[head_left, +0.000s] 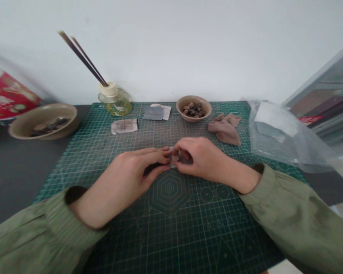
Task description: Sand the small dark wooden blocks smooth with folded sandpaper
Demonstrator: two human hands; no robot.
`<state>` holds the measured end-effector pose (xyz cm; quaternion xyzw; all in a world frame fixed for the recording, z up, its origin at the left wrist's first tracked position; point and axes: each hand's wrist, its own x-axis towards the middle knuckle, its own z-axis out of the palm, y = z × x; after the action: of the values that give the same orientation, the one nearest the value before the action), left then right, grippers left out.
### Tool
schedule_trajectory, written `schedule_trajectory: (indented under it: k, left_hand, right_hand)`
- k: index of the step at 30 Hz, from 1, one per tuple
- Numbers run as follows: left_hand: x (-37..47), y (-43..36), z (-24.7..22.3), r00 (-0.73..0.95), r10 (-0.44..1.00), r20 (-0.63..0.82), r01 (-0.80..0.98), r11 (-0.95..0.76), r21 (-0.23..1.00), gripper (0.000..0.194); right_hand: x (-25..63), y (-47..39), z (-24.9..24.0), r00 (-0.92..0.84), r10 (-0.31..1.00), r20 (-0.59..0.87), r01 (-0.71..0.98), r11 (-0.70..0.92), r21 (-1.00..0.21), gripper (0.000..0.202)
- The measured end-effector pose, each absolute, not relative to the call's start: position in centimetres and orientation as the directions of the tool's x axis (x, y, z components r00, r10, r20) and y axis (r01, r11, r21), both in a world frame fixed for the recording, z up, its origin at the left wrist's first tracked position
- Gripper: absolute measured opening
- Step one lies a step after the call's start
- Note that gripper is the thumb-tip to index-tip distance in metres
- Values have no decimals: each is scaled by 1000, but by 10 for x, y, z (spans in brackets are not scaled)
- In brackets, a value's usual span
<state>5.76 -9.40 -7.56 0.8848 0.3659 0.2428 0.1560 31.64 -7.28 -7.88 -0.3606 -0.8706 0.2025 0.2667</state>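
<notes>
My left hand (135,169) and my right hand (201,158) meet over the middle of the green cutting mat (171,232). Between them lies a small pale sheet (172,164), mostly hidden by fingers; it looks like a bit of sandpaper. The left fingers and thumb are closed on its left edge. A small light-brown block (176,157) is pinched between my right thumb and fingers, against the sheet. Its exact shape is too small and blurred to tell.
Behind the hands stand a bowl of small dark blocks (193,109), a crumpled brown cloth (225,128), grey sandpaper (153,113) and a stained sheet (124,126). A reed diffuser (115,101) and a larger bowl (42,110) are left; a plastic bag (286,140) lies right.
</notes>
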Motion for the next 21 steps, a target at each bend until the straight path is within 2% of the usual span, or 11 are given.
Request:
schedule_trajectory:
  k: [8, 16, 21]
  left_hand:
    - [57, -95, -76, 615, 722, 318, 568, -685, 456, 27]
    - [56, -95, -75, 619, 722, 309, 567, -683, 460, 27]
    - [58, -96, -73, 614, 732, 295, 580, -672, 461, 26]
  right_hand:
    - [324, -69, -75, -552, 772, 315, 587, 628, -511, 11]
    - [326, -72, -77, -618, 727, 298, 520, 663, -539, 10]
    - [330, -68, -78, -576, 734, 361, 537, 672, -510, 13]
